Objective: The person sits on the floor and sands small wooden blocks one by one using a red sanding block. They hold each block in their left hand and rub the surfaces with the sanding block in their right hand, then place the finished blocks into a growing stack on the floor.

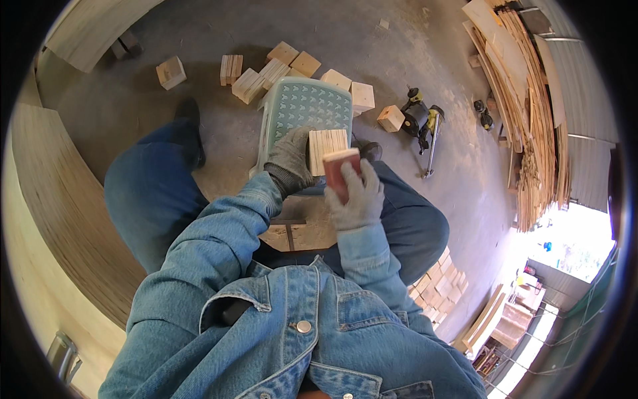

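My left hand [291, 161], in a grey knitted glove, grips a pale wooden block [327, 146] with layered stripes on its face. The block is at the near edge of a pale green plastic stool [307, 110] between my knees; whether it rests there I cannot tell. In my right hand [359, 201], gloved too, is a sanding block [340, 174] with a dark red face and a pale wooden edge on top. It is tilted over the block's lower right corner and hides part of it. Whether the two touch is unclear.
Several wooden blocks [248, 85] lie on the concrete floor beyond the stool. Right of it are a single block [391, 118] and a black and yellow power tool [417, 118]. Stacked boards [522, 100] line the right side; a large wooden panel [66, 199] curves along the left.
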A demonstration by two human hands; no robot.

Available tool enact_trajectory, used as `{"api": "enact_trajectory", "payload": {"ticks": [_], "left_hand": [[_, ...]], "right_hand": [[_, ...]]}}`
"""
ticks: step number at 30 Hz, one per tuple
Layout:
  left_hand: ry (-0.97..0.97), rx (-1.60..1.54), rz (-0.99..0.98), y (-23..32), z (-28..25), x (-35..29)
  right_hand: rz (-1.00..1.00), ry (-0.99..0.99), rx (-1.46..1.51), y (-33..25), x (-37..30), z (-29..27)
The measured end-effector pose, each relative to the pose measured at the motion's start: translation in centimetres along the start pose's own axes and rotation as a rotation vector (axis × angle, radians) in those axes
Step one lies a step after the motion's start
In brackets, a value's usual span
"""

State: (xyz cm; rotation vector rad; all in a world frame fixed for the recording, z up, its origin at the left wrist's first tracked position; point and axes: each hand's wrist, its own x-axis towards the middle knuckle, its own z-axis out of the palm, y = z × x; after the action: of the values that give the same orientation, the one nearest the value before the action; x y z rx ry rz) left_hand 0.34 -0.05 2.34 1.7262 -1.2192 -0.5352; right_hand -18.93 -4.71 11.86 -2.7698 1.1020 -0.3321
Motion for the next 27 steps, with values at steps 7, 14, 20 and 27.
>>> {"api": "enact_trajectory", "payload": {"ticks": [7,14,20,27], "left_hand": [[0.014,-0.034,0.031,-1.7,1.5,0.0],[-0.014,-0.361,-0.009,-5.2,4.0,0.9],[-0.082,-0.128,0.007,-1.6,1.9,0.5],[0.031,-0.277,0.004,-2.9,1.8,0.0]], "right_hand": [[-0.062,0.087,0.037,-1.7,8.4,2.4],[0.031,-0.033,0.041,-3.0,11.7,1.7],[-0.136,-0.027,0.082,-2.0,-1.0,0.5],[-0.128,0.02,0.101,-3.0,8.5,2.3]]}}
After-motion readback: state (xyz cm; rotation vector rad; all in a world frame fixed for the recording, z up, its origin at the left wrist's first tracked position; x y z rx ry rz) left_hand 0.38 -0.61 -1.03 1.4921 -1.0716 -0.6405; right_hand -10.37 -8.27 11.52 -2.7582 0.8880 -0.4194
